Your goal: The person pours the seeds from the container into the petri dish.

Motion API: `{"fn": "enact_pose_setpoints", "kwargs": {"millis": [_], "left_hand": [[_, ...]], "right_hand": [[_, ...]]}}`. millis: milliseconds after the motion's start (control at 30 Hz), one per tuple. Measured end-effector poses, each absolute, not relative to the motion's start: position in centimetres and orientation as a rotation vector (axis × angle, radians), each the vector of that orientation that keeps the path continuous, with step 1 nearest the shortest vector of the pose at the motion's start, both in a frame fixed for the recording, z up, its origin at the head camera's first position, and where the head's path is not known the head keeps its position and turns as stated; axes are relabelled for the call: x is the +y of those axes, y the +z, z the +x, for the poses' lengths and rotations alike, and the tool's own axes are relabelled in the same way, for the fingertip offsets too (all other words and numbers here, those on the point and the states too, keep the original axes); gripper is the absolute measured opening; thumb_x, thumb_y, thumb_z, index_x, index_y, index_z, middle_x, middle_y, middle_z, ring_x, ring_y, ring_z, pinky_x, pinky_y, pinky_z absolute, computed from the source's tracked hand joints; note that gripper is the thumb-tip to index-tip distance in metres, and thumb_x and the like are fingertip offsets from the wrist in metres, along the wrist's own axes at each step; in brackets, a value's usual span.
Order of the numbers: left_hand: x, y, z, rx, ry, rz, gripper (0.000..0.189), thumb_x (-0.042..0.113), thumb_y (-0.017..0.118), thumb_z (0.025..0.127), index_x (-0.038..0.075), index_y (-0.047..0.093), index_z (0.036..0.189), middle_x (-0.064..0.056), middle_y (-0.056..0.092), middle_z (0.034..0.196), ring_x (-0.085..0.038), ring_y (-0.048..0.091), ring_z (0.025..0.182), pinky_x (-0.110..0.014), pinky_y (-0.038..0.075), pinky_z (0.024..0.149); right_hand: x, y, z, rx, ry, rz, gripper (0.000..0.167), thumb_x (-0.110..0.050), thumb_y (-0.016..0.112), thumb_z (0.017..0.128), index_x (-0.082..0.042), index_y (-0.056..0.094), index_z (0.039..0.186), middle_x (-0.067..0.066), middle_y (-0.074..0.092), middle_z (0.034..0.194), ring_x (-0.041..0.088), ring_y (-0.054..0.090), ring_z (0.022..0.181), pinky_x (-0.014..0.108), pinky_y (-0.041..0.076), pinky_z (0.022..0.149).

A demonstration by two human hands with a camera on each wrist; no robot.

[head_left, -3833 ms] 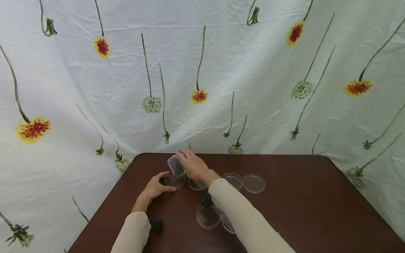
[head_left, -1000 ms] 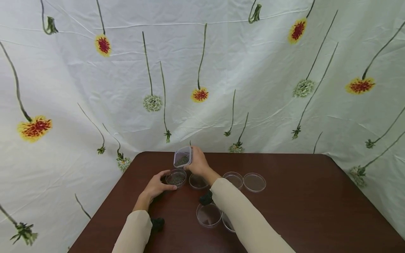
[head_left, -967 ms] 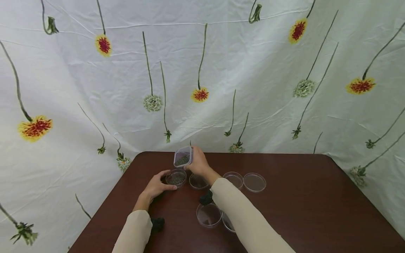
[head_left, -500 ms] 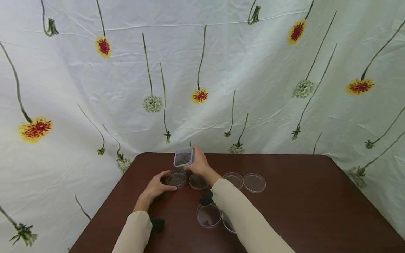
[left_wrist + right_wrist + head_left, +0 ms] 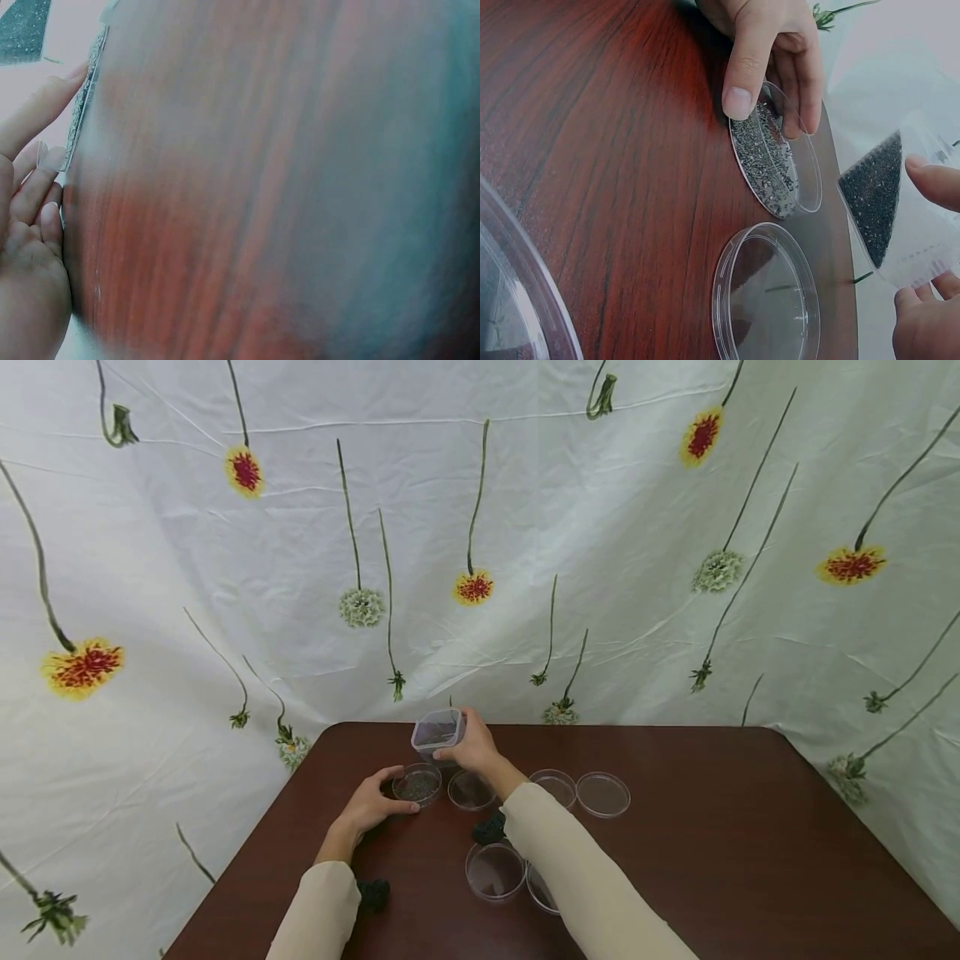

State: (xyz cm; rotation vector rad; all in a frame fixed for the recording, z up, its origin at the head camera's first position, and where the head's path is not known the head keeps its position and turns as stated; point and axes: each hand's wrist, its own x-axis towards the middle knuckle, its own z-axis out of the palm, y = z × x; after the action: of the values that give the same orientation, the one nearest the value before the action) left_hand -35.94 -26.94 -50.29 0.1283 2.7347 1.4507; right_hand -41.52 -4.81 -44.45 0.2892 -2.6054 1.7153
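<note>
My left hand [image 5: 367, 803] holds a clear petri dish [image 5: 417, 785] between thumb and fingers at the table's far left. Dark granules are spread over the bottom of this dish, plain in the right wrist view. Just above and behind it, my right hand [image 5: 474, 747] grips a clear plastic tub [image 5: 437, 731] by its side. More dark granules [image 5: 874, 195] lie inside the tub, which is held off the table. In the left wrist view, only the edge of the dish [image 5: 82, 105] shows beside the fingers.
To the right of the filled dish stands another petri dish [image 5: 471, 791] without granules. Two more, a near one [image 5: 553, 788] and a farther-right one [image 5: 602, 794], sit along the same row. Closer in are a dish [image 5: 495, 871] and one partly under my right sleeve [image 5: 592, 877].
The tub was tipped steeply over the dish; it has since been turned back more upright and shifted slightly right. Granules now cover the dish's bottom. My left hand has stayed at the dish.
</note>
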Motion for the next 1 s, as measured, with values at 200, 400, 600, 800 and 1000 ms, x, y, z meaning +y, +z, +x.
{"fn": "enact_pose_setpoints", "kwargs": {"millis": [200, 400, 600, 800, 1000], "left_hand": [[-27.1, -50.4, -36.0, 2.746, 1.451, 0.131, 0.092, 0.024, 0.093, 0.08, 0.0, 0.045, 0.154, -0.025, 0.048, 0.151, -0.045, 0.04, 0.14, -0.064, 0.03, 0.113], [-27.1, -50.5, -35.9, 2.748, 1.454, 0.128, 0.091, 0.023, 0.093, 0.08, 0.0, 0.045, 0.154, -0.024, 0.048, 0.151, -0.045, 0.04, 0.14, -0.064, 0.03, 0.113], [-27.0, -50.6, -35.9, 2.752, 1.449, 0.131, 0.092, 0.024, 0.093, 0.08, 0.0, 0.044, 0.154, -0.025, 0.047, 0.152, -0.046, 0.038, 0.141, -0.066, 0.028, 0.113], [-26.9, -50.6, -36.0, 2.753, 1.445, 0.132, 0.092, 0.025, 0.093, 0.079, 0.0, 0.045, 0.154, -0.025, 0.047, 0.152, -0.046, 0.037, 0.142, -0.066, 0.028, 0.113], [-27.1, -50.6, -36.0, 2.749, 1.448, 0.132, 0.091, 0.024, 0.093, 0.08, 0.001, 0.045, 0.154, -0.024, 0.047, 0.152, -0.046, 0.039, 0.141, -0.065, 0.029, 0.113]], "right_hand": [[-4.4, -44.4, -41.1, -2.543, 1.925, 0.266, 0.092, -0.005, 0.091, 0.08, -0.007, 0.038, 0.155, 0.012, 0.054, 0.138, 0.03, 0.056, 0.119, 0.044, 0.049, 0.098], [-3.8, -44.3, -40.9, -2.415, 2.241, 0.222, 0.086, -0.006, 0.087, 0.084, 0.001, 0.037, 0.152, 0.018, 0.048, 0.143, 0.036, 0.052, 0.128, 0.049, 0.046, 0.104], [-3.7, -44.4, -40.9, -2.332, 2.476, 0.236, 0.08, 0.0, 0.084, 0.086, 0.005, 0.035, 0.149, 0.02, 0.053, 0.134, 0.035, 0.054, 0.127, 0.048, 0.042, 0.109], [-3.6, -44.3, -41.1, -2.306, 2.497, 0.273, 0.081, 0.002, 0.083, 0.086, 0.005, 0.035, 0.151, 0.018, 0.053, 0.133, 0.034, 0.054, 0.126, 0.048, 0.042, 0.109], [-3.1, -44.0, -41.3, -2.338, 2.45, 0.292, 0.088, 0.001, 0.084, 0.085, 0.004, 0.031, 0.155, 0.02, 0.045, 0.143, 0.036, 0.046, 0.134, 0.049, 0.041, 0.11]]}}
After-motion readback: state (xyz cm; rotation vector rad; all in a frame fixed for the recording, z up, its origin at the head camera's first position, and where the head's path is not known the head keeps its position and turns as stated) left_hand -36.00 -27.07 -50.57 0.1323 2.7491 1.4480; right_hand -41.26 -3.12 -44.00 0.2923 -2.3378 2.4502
